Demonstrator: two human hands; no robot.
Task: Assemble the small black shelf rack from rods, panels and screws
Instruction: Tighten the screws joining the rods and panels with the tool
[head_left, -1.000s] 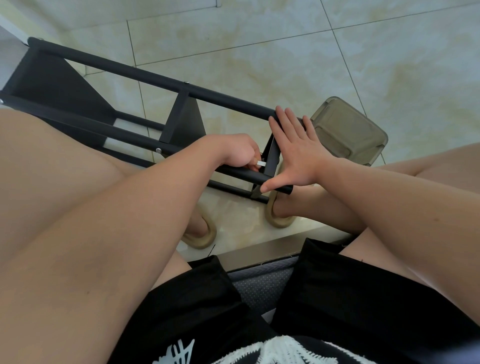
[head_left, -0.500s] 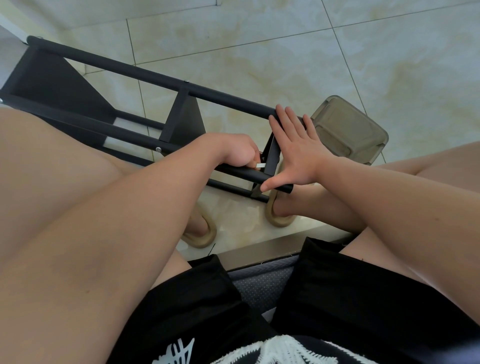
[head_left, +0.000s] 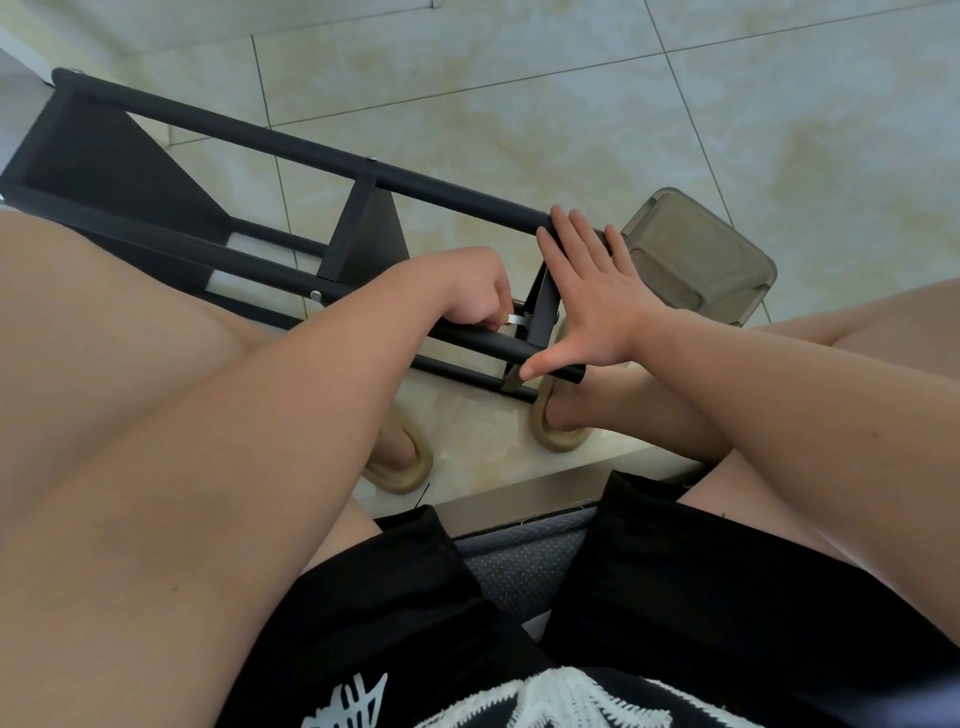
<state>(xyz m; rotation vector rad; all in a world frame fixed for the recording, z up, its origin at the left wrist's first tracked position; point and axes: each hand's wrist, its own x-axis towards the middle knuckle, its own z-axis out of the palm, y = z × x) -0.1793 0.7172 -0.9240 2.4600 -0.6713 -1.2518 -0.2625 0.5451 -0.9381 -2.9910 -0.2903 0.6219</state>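
Rack (head_left: 130, 171) laid on its side on floor (head_left: 519, 62), run from far L to centre. Mid panel (head_left: 371, 234) set L of end panel (head_left: 543, 317). L hand (head_left: 472, 291) held just L of end panel, small tool (head_left: 514, 319) pinched against it. R hand (head_left: 592, 296) laid flat on its R face: fingertips on far rod (head_left: 291, 143), thumb on near rod (head_left: 483, 343). Bin (head_left: 696, 260) set just behind R hand. Slippers (head_left: 410, 475) placed on floor below rack's near end.

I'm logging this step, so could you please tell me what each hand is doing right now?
Left hand: grips a small tool at the rack.
Right hand: open, pressed flat against the rack.
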